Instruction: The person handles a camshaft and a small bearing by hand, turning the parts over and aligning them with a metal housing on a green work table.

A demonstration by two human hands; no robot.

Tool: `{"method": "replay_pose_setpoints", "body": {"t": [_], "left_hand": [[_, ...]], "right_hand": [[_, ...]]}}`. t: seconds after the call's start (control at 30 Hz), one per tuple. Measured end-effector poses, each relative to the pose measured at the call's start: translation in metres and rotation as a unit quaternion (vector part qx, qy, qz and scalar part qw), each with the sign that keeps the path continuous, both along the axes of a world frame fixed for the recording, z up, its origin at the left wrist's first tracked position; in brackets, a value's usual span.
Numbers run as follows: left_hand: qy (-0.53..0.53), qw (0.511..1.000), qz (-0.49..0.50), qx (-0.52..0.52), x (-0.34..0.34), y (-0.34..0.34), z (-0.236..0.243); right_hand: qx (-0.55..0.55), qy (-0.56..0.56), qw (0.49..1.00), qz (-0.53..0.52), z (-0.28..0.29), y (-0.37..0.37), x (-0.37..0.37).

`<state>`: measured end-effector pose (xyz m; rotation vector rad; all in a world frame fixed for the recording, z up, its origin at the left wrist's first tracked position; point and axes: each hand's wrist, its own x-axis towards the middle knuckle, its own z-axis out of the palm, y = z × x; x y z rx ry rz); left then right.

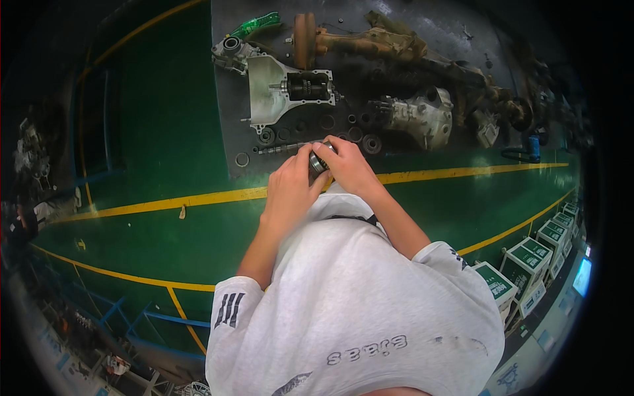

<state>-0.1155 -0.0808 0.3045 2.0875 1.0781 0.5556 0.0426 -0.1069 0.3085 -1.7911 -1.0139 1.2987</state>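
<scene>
In front of my chest, both hands close around a round, dark-and-bright metal gear part (319, 160). My left hand (290, 187) grips it from the left, and my right hand (350, 166) wraps it from the right; their fingers hide much of it. Just beyond my fingers, a long metal shaft (281, 149) lies on the dark work surface (231, 142). Several rings and gears are scattered around it, among them a thin ring (242, 160), a gear (266, 136) and a thicker gear (372, 144). Behind them stands a pale, open gearbox housing (265, 89) with gears inside.
A second gearbox casing (426, 119) sits to the right, and a rusty axle (376, 45) stretches across the back. A green plastic bottle (256, 24) lies at the far left. Green-and-white boxes (526, 257) line the right side. Yellow lines (218, 197) cross the green floor.
</scene>
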Motion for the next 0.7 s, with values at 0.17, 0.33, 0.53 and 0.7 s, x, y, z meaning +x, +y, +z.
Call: {"method": "replay_pose_setpoints", "body": {"t": [0.17,0.33,0.53,0.7], "left_hand": [[-0.008,0.997,-0.042,-0.061,-0.003,0.008,-0.001],[-0.056,0.963,-0.061,-0.257,-0.011,0.025,0.003],[-0.097,0.93,-0.08,-0.346,-0.017,0.025,-0.004],[-0.068,0.962,-0.026,-0.265,-0.011,0.01,-0.013]], "right_hand": [[0.052,-0.022,0.998,-0.031,-0.02,-0.005,-0.002],[0.059,-0.011,0.998,0.012,-0.001,-0.004,-0.002],[0.06,-0.004,0.997,0.052,-0.002,-0.006,0.0],[-0.01,-0.045,0.995,0.086,0.002,-0.003,-0.005]]}}
